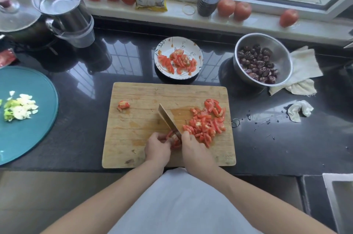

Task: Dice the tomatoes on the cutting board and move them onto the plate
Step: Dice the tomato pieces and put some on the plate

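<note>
Single head-mounted wide-angle view; it looks forward and steeply down from above the cutting board (pixel 169 125), at close range. The table (pixel 80 138) fills mid-frame; the windowsill (pixel 191 17) bounds the top edge.

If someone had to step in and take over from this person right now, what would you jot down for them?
Right hand grips the knife, blade down on the cutting board.
Left hand holds the tomato piece being cut.
Diced pile lies on the board's right side; one small piece sits alone at the upper left.
The plate behind the board already holds some cut tomato.
Left: finish this piece, dice the stray one if needed, move everything onto the plate.
</note>
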Available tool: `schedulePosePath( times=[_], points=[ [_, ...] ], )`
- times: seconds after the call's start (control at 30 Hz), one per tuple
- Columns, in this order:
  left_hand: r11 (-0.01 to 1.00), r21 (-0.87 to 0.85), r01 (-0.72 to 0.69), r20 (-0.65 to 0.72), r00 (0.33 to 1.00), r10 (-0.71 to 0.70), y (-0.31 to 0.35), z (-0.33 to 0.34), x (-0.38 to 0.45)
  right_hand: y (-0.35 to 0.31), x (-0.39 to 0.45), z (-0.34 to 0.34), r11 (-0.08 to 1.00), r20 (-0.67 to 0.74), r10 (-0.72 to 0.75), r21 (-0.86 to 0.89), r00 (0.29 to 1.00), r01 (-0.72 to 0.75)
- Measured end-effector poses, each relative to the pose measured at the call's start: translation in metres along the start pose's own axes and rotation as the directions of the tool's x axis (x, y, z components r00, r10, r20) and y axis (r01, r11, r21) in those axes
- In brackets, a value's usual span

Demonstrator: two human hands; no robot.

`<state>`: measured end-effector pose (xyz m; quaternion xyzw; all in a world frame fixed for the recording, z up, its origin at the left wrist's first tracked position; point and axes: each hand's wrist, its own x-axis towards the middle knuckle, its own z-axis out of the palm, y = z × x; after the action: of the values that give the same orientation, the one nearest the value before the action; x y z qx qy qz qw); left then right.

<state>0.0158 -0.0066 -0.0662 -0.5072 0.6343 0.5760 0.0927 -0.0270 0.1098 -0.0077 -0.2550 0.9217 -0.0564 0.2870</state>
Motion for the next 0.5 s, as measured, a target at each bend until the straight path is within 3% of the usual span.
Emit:
schedulePosePath(
  times=[0.17, 0.4, 0.5],
  points=[
    [0.999, -0.039, 0.033, 0.016, 0.999, -0.032, 0.0, 0.001, 0.002, 0.037, -0.039, 0.015, 0.996, 0.095, 0.086, -0.014, 0.992, -0.085],
    [0.998, -0.048, 0.028, 0.0, 1.0, -0.028, 0.002, 0.002, -0.002, -0.005, 0.004, -0.007, 0.99, -0.012, 0.04, 0.136, 0.999, -0.038],
    [0.999, -0.043, 0.031, -0.006, 0.999, -0.032, 0.002, 0.003, -0.003, 0.004, -0.002, -0.005, 0.993, -0.013, 0.02, 0.119, 1.0, -0.018]
  ],
)
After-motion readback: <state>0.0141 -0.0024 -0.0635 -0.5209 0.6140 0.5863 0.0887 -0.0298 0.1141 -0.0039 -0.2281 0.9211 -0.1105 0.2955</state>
